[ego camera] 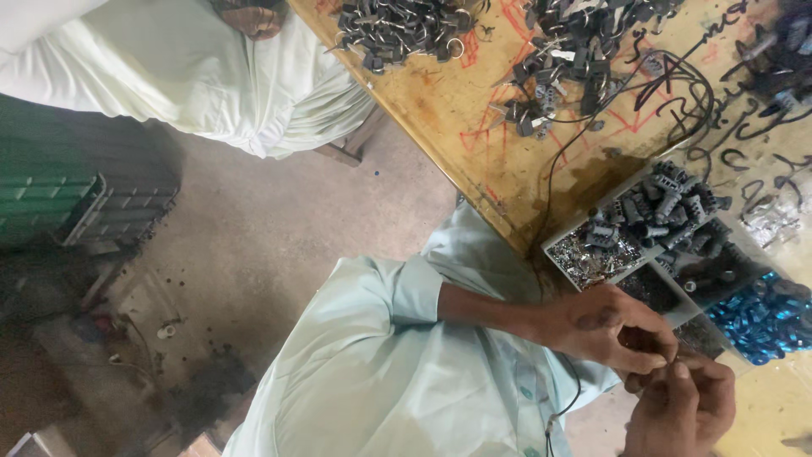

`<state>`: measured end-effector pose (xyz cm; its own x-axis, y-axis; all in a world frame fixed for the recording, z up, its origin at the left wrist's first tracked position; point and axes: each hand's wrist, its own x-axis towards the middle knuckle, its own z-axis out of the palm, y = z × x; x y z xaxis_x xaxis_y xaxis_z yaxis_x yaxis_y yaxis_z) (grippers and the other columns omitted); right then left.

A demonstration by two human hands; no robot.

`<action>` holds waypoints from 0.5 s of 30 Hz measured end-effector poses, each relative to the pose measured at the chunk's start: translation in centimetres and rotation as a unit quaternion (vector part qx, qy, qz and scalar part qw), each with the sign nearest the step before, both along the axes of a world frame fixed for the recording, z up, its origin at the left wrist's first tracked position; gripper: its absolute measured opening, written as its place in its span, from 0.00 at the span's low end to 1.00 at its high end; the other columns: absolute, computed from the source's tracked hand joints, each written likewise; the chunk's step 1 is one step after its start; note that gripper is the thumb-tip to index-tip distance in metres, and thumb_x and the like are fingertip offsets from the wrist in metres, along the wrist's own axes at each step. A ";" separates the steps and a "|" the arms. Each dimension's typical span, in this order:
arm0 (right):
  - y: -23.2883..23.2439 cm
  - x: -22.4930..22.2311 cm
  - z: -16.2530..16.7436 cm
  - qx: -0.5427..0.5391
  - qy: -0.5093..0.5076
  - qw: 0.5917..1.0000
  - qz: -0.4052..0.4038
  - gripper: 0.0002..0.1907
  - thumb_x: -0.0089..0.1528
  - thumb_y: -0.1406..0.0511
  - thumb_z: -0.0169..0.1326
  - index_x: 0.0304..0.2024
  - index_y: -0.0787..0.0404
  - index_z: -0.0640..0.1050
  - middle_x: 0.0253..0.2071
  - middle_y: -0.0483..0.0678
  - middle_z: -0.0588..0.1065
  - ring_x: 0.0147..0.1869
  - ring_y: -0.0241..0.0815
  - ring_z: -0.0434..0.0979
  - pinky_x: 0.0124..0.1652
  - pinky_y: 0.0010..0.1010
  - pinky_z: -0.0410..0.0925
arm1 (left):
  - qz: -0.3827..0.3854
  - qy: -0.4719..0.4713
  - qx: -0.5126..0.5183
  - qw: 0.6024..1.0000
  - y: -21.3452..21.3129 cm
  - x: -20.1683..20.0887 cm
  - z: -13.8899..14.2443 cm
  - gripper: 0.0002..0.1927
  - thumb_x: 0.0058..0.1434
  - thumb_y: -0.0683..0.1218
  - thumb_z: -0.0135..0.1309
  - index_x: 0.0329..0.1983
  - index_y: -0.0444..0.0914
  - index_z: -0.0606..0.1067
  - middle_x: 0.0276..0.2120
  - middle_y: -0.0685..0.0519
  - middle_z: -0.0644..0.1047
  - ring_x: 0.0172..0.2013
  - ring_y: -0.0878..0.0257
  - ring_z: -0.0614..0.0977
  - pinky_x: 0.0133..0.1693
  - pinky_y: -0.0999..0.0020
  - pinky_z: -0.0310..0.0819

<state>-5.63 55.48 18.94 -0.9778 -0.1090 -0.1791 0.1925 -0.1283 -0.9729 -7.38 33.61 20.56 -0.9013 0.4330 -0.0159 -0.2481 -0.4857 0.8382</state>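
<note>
My left hand and my right hand meet at the lower right, just off the table's edge. Their fingertips pinch a small dark part between them; its shape is too small to tell. A thin black wire hangs down from the hands over my pale green shirt. Just above the hands lies a compartment tray holding grey plastic pieces, small silvery metal bits, dark parts and shiny blue parts.
A worn yellow table with red scribbles carries heaps of grey parts and loose black wires. Another person in white clothing sits at the upper left. A green crate stands on the concrete floor.
</note>
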 end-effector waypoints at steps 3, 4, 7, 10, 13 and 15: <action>-0.6 0.3 0.7 0.002 -0.006 1.000 -0.006 0.03 0.75 0.72 0.42 0.48 0.69 0.64 0.42 0.61 0.75 0.36 0.44 0.75 0.35 0.30 0.68 | -0.001 0.007 0.035 0.999 0.2 -0.2 0.1 0.11 0.73 0.45 0.56 0.44 0.30 0.78 0.29 0.52 0.81 0.31 0.68 0.83 0.39 0.69 0.80; -1.0 0.5 0.8 0.042 0.019 0.999 -0.006 0.04 0.77 0.71 0.42 0.50 0.68 0.63 0.42 0.60 0.75 0.35 0.44 0.74 0.34 0.30 0.67 | -0.008 -0.007 0.065 0.998 0.4 -0.4 0.1 0.11 0.73 0.45 0.56 0.43 0.29 0.78 0.28 0.51 0.81 0.30 0.68 0.82 0.39 0.69 0.79; -2.3 0.7 0.9 0.262 0.196 0.945 -0.009 0.04 0.76 0.77 0.39 0.52 0.71 0.60 0.49 0.64 0.70 0.48 0.51 0.73 0.48 0.40 0.70 | 0.008 -0.036 -0.076 0.996 1.2 -1.1 -0.4 0.13 0.66 0.47 0.60 0.45 0.32 0.81 0.32 0.53 0.82 0.33 0.70 0.82 0.38 0.72 0.81; -3.4 0.5 0.9 0.327 0.264 0.907 -0.028 0.06 0.80 0.78 0.43 0.54 0.71 0.59 0.52 0.61 0.67 0.52 0.49 0.72 0.50 0.38 0.69 | 0.100 0.080 -0.213 0.969 1.7 -0.8 -0.9 0.15 0.65 0.52 0.60 0.44 0.35 0.81 0.31 0.57 0.84 0.33 0.75 0.82 0.41 0.76 0.80; -3.4 0.4 2.1 0.218 0.127 0.966 -0.050 0.06 0.76 0.76 0.43 0.54 0.69 0.62 0.54 0.57 0.70 0.55 0.42 0.75 0.51 0.30 0.73 | 0.080 0.067 -0.259 0.960 1.8 -0.8 -1.3 0.15 0.64 0.50 0.61 0.47 0.35 0.82 0.29 0.57 0.84 0.33 0.72 0.82 0.38 0.75 0.80; -3.1 0.4 3.2 0.174 0.065 0.981 -0.050 0.06 0.74 0.77 0.42 0.53 0.70 0.65 0.54 0.56 0.73 0.55 0.39 0.78 0.51 0.25 0.75 | 0.071 0.005 -0.119 0.990 1.8 -0.9 -1.4 0.13 0.67 0.48 0.60 0.46 0.32 0.80 0.33 0.54 0.83 0.37 0.71 0.81 0.42 0.73 0.81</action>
